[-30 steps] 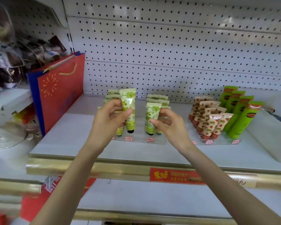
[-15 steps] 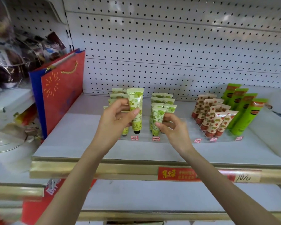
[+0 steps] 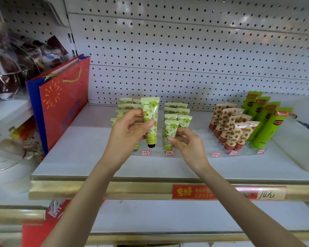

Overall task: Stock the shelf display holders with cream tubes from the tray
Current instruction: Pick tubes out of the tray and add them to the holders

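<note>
**Centre of frame.** The left hand (image 3: 130,129) grips a cream tube (image 3: 150,118), pale green with a fruit print. The fingers are curled behind it and the thumb tip lies across its printed face. The tube stands upright, black cap down and crimped end up. Whether the cap touches the clear display holder (image 3: 202,137) below it cannot be told.

**Right of centre.** The right hand (image 3: 187,145) is partly closed. Its thumb and fingertips pinch the lower half of the front tube (image 3: 170,132), which has the same print and stands at the near end of the right row (image 3: 177,111). The base of this tube is hidden behind the thumb.

**Stock already placed.** The left row (image 3: 122,111) of matching tubes stands behind the left hand and is partly covered by it. The gripped cream tube sits between the two rows, and both rows run back toward the pegboard (image 3: 185,50).

**Right part of frame.** Further along the holder stand the strawberry tubes (image 3: 230,125), leaning back. Just beside them, at the far right, are taller green tubes (image 3: 264,122). Small red price tags (image 3: 146,152) are fixed along the holder's front edge.

**Surroundings.** The holder rests on a pale shelf (image 3: 78,154) with a gold front rail, and the rail carries a red label (image 3: 191,192) at lower right. At the left of the frame a red and blue gift bag (image 3: 64,107) stands upright on the shelf, well apart from the tubes.
</note>
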Demonstrator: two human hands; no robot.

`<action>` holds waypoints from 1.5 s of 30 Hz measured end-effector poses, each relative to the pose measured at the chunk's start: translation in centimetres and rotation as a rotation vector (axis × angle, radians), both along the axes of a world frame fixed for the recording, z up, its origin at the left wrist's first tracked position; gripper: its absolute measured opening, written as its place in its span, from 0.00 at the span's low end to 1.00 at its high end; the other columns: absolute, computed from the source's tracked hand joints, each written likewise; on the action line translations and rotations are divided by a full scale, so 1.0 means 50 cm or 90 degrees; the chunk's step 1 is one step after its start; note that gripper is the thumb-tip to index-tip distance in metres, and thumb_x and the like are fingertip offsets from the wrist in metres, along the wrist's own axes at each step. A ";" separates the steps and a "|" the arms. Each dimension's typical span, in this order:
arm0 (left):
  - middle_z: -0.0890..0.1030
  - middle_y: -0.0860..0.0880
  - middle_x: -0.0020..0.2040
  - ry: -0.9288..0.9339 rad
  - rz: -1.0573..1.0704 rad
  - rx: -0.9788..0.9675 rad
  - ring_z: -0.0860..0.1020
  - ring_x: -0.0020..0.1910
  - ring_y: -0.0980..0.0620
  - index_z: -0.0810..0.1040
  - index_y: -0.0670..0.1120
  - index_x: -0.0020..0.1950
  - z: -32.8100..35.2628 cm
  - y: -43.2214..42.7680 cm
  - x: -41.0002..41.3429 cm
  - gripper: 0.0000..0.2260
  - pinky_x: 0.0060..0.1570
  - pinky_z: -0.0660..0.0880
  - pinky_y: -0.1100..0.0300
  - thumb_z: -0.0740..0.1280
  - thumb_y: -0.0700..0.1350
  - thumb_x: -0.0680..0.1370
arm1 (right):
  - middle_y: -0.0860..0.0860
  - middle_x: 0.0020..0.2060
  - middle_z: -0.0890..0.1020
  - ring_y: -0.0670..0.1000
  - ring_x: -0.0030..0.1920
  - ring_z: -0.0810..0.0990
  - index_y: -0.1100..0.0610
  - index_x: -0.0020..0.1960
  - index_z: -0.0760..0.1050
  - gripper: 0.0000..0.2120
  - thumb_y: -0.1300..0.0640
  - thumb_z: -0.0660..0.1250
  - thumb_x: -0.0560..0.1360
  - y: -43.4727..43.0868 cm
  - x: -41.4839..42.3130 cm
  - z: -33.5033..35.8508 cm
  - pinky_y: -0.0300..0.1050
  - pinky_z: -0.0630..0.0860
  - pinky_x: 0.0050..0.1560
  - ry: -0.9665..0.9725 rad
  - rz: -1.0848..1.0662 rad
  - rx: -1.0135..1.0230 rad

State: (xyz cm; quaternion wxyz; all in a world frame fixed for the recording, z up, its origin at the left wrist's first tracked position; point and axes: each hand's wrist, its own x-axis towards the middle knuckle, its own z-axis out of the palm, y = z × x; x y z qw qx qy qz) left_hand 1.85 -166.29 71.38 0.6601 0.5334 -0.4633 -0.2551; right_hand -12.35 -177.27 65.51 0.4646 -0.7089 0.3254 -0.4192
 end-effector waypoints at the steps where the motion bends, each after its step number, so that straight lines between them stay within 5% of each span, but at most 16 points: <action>1: 0.81 0.55 0.43 -0.002 0.000 0.001 0.79 0.38 0.64 0.76 0.52 0.48 -0.001 -0.001 0.000 0.07 0.35 0.75 0.68 0.68 0.42 0.74 | 0.41 0.41 0.76 0.40 0.44 0.78 0.55 0.51 0.72 0.10 0.61 0.70 0.72 0.001 0.000 0.000 0.29 0.75 0.42 0.001 0.001 -0.001; 12: 0.81 0.50 0.47 -0.004 -0.010 0.009 0.80 0.40 0.62 0.76 0.48 0.51 -0.007 -0.006 -0.007 0.06 0.38 0.77 0.67 0.67 0.40 0.75 | 0.41 0.43 0.77 0.39 0.46 0.78 0.53 0.51 0.72 0.12 0.60 0.71 0.71 0.004 -0.011 0.005 0.26 0.73 0.42 0.014 -0.004 -0.006; 20: 0.82 0.57 0.44 -0.015 -0.041 -0.008 0.80 0.41 0.63 0.77 0.49 0.49 -0.009 -0.010 -0.017 0.06 0.39 0.74 0.70 0.67 0.40 0.74 | 0.42 0.47 0.80 0.38 0.49 0.79 0.48 0.50 0.75 0.08 0.57 0.70 0.72 0.005 -0.052 0.036 0.27 0.73 0.43 0.007 -0.049 -0.059; 23: 0.82 0.60 0.44 -0.058 -0.055 -0.002 0.79 0.44 0.63 0.78 0.51 0.52 -0.015 -0.013 -0.025 0.09 0.42 0.73 0.70 0.67 0.46 0.73 | 0.39 0.47 0.80 0.38 0.50 0.79 0.46 0.50 0.76 0.06 0.56 0.67 0.75 0.008 -0.070 0.067 0.35 0.76 0.49 -0.031 -0.073 -0.091; 29: 0.82 0.53 0.50 -0.111 -0.077 0.021 0.80 0.48 0.57 0.78 0.47 0.57 -0.027 -0.031 -0.060 0.16 0.48 0.76 0.63 0.66 0.51 0.72 | 0.49 0.50 0.82 0.48 0.53 0.81 0.55 0.54 0.77 0.12 0.53 0.66 0.72 0.033 -0.074 0.133 0.47 0.79 0.54 -0.104 0.063 -0.060; 35: 0.82 0.55 0.47 -0.140 -0.097 0.017 0.81 0.46 0.60 0.78 0.51 0.53 -0.036 -0.041 -0.077 0.12 0.45 0.75 0.68 0.68 0.50 0.71 | 0.44 0.43 0.83 0.46 0.47 0.82 0.53 0.50 0.76 0.11 0.59 0.70 0.68 0.040 -0.077 0.137 0.39 0.78 0.47 -0.109 0.119 -0.048; 40: 0.82 0.59 0.43 -0.119 -0.107 0.000 0.81 0.44 0.62 0.78 0.53 0.50 -0.038 -0.043 -0.085 0.09 0.41 0.74 0.71 0.69 0.48 0.70 | 0.50 0.45 0.83 0.51 0.46 0.82 0.55 0.50 0.76 0.13 0.58 0.71 0.66 0.034 -0.082 0.129 0.48 0.80 0.51 -0.111 0.124 -0.014; 45: 0.81 0.62 0.45 -0.134 -0.083 0.030 0.80 0.46 0.61 0.77 0.57 0.50 -0.043 -0.037 -0.085 0.09 0.43 0.75 0.68 0.68 0.53 0.70 | 0.48 0.44 0.83 0.50 0.46 0.83 0.55 0.49 0.77 0.12 0.59 0.71 0.65 0.025 -0.086 0.127 0.44 0.80 0.49 -0.124 0.138 0.002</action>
